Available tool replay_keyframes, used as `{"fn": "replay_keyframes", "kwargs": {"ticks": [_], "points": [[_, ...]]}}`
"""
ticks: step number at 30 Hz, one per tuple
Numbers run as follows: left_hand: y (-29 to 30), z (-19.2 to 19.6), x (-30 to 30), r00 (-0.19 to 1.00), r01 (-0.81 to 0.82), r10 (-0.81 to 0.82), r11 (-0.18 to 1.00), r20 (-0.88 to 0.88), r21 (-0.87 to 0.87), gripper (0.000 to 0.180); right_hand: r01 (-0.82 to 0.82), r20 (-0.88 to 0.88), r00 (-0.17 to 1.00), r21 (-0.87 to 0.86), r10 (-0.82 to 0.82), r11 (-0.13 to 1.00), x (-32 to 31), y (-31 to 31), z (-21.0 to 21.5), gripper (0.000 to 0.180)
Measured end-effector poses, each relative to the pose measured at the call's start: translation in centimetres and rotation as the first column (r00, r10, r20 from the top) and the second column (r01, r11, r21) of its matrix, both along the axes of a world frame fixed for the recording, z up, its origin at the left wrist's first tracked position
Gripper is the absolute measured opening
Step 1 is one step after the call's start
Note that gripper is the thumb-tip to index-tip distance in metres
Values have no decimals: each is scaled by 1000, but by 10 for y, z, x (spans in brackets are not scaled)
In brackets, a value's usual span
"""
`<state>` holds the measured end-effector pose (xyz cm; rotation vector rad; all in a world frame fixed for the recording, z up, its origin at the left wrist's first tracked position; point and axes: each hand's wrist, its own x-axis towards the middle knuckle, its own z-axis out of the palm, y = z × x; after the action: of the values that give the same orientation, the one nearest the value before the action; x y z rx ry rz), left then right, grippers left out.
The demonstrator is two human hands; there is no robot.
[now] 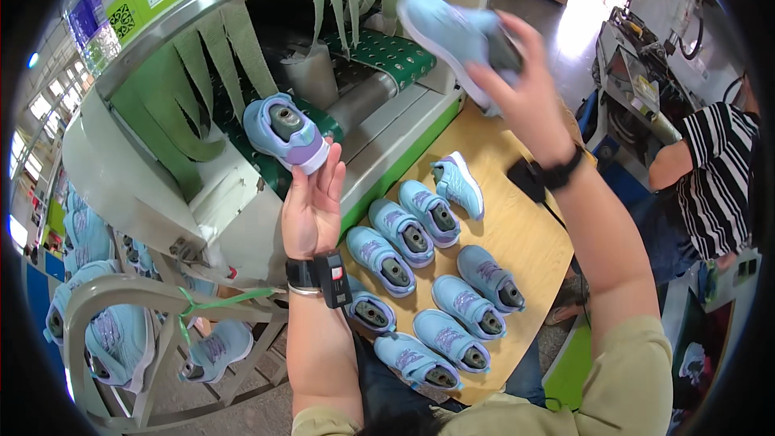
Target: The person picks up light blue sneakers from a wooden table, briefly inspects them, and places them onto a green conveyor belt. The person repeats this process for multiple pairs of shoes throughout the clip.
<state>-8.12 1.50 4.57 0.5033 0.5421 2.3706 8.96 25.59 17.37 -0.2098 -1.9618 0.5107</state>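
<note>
My left hand (315,206) grips the heel of a light blue and lilac shoe (305,145) with a dark last inside. That shoe's toe points into the machine's opening, over the dark green perforated belt (387,56). Higher up on the right, my right hand (521,73) is closed around another light blue shoe (440,24), tilted and slightly blurred, its toe up and to the left. Below my hands, several matching shoes stand in rows on a wooden table (525,226); one shoe (458,184) lies on its side at the far end.
Green fabric strips (194,81) hang over the grey machine's (129,153) opening. A metal rack (89,299) with more blue shoes stands at the left. At the right, a person in a striped shirt (718,169) is beside other equipment. A black object (526,182) lies on the table.
</note>
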Motion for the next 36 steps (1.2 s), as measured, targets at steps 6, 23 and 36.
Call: {"fn": "replay_keyframes", "kwargs": {"ticks": [6, 23, 36], "points": [[5, 2, 10, 997, 41, -38, 998, -63, 40, 49, -51, 297, 954, 41, 37, 998, -144, 70, -65, 72], [-7, -35, 32, 963, 268, -258, 926, 71, -265, 53, 632, 878, 302, 107, -371, 768, -47, 205, -213, 39], [5, -39, 31, 956, 295, -281, 891, 91, -347, 53, 578, 929, 123, 219, -349, 786, -53, 254, -258, 66]]}}
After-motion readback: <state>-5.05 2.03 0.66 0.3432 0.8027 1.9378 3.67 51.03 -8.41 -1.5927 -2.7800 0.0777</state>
